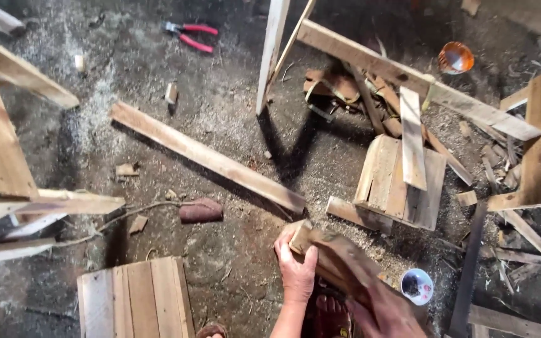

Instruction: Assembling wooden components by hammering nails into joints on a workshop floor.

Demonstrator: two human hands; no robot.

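Short wood offcut low centre above sawdusty floor, gripped w/ left hand fingers wrapped at near end, right hand blurred, grip unclear; prob. stiff, light, splintery, best held mid-length.

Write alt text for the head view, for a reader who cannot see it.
Seen from above, a person's left hand and blurred right hand grip a short wooden board over a sawdust-strewn floor. A long plank lies diagonally ahead, with red-handled pliers beyond it, slatted wooden panels nearby, and a small white cup at right.
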